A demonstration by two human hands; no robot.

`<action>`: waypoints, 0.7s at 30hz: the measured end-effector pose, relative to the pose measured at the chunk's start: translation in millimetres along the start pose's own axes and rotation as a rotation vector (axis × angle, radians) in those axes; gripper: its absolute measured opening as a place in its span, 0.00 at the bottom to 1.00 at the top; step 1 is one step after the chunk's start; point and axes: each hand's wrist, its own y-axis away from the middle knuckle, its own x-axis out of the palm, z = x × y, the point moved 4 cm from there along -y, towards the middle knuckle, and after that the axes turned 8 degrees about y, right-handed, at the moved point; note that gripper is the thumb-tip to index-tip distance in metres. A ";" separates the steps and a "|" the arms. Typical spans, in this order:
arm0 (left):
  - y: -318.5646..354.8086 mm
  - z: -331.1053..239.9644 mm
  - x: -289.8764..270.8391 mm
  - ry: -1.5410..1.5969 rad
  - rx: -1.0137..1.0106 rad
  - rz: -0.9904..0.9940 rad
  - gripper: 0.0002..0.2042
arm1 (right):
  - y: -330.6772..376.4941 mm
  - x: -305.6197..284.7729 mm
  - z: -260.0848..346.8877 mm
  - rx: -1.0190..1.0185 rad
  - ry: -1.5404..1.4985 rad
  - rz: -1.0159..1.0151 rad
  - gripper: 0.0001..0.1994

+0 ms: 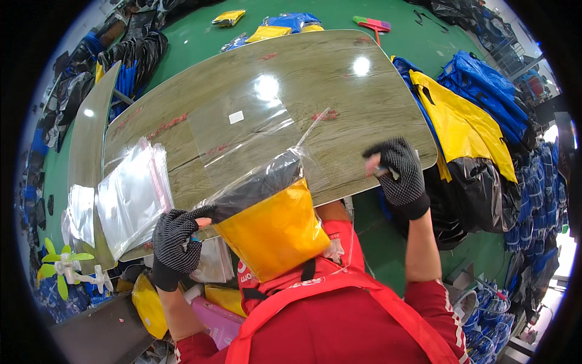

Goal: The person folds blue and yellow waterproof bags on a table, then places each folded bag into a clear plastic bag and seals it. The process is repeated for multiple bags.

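Observation:
A folded yellow and black item [273,227] lies in a clear plastic bag [257,176] at the table's near edge, partly hanging over my lap. My left hand [177,239], in a black dotted glove with bare fingertips, pinches the bag's left corner. From the bag's top right a thin clear strip [315,126] sticks up over the table. My right hand [395,173], gloved alike, is raised over the table's right edge, apart from the bag. Its fingers are curled in, and whatever they hold is too small to make out.
A flat clear bag with a white label [236,117] lies on the wood-look table [339,67]. Stacks of clear bags [136,194] sit at left beside a small green fan [63,267]. Yellow and blue items [467,115] are heaped at right; a broom [373,24] lies beyond.

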 end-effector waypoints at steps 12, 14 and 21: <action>7.1 63.8 126.4 1.081 -0.574 0.061 0.30 | -3.8 159.5 -34.2 0.163 -0.296 0.178 0.24; -5.8 75.6 124.5 0.923 -0.475 0.041 0.28 | 2.0 86.9 -81.0 0.097 -0.159 -0.295 0.26; -189.9 83.6 44.7 1.583 -0.314 -0.244 0.26 | 160.1 -66.7 -353.5 1.140 1.024 0.284 0.15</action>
